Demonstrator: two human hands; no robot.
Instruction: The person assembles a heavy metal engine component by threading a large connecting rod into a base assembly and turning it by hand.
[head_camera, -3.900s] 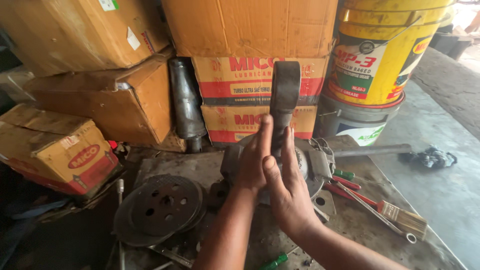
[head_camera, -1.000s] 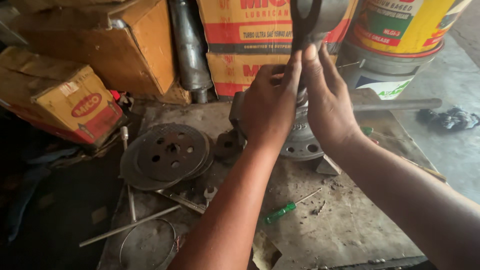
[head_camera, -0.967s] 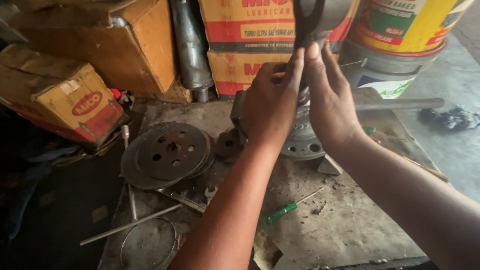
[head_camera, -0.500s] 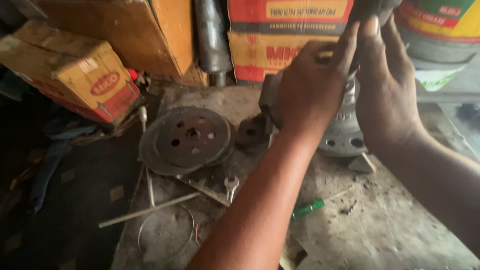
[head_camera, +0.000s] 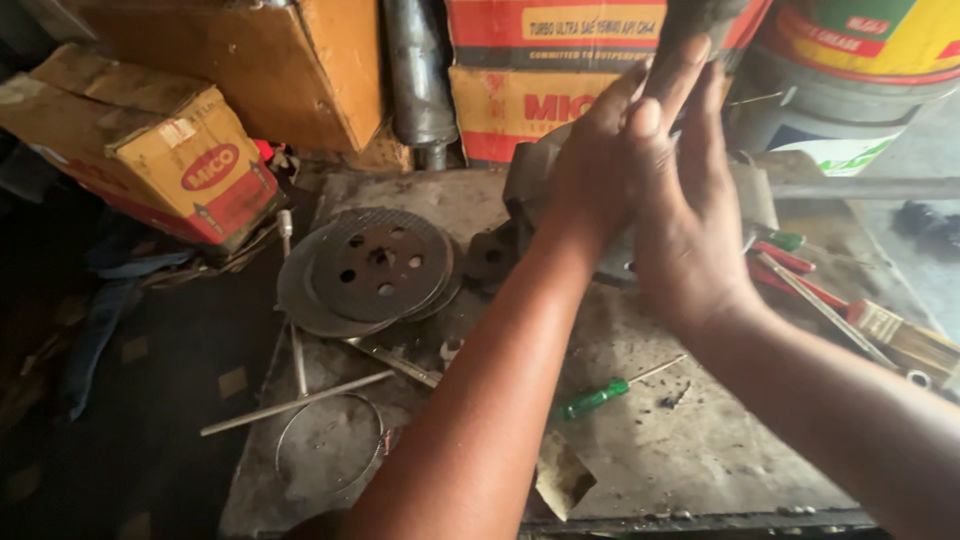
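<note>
Here both hands press together around a dark upright metal part (head_camera: 690, 20) at twelve o'clock: the left hand (head_camera: 590, 175) wraps it, the right hand (head_camera: 680, 230) lies flat against it. Its base, a grey metal housing (head_camera: 525, 180), rests on the counter (head_camera: 700, 450). Perforated discs (head_camera: 375, 265) at nine o'clock and a green screwdriver (head_camera: 600, 397) lie untouched, so work appears unfinished.

The dark metal part (head_camera: 690, 25) at twelve o'clock is cut off by the top edge, and both hands cover its lower end. The left hand (head_camera: 595, 170) and right hand (head_camera: 690, 230) hide most of the grey metal housing (head_camera: 525, 185) behind them. The yellow bucket (head_camera: 850, 60) at one o'clock runs out of frame. The paintbrush (head_camera: 900, 335) at three o'clock is clipped by the right edge.
</note>
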